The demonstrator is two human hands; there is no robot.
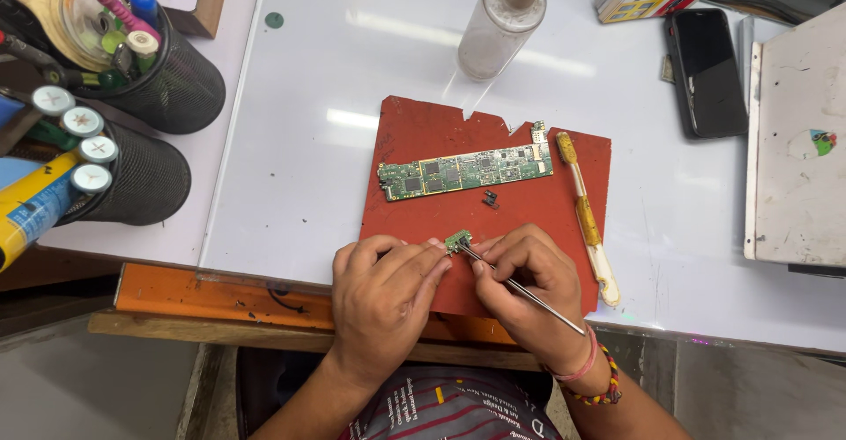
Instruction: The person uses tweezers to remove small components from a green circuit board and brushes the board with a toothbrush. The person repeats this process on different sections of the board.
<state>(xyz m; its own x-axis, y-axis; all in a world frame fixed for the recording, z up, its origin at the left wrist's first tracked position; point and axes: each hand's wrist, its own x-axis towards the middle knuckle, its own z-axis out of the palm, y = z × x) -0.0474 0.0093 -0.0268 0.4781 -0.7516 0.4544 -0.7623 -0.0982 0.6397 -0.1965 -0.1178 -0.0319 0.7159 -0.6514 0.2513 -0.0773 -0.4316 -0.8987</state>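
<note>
Down at the desk's near edge, the left hand [383,292] pinches a small green board piece [456,241] on the red mat [414,136] while the right hand [527,283] grips thin tweezers [520,288], tips on it; the long circuit board [465,173] lies untouched beyond.

Lying beyond the fingers: long green circuit board [465,173], brush [585,215], clear bottle [502,24]; black phone [707,72] resting far right; mesh tool cups [167,88] standing far left.
</note>
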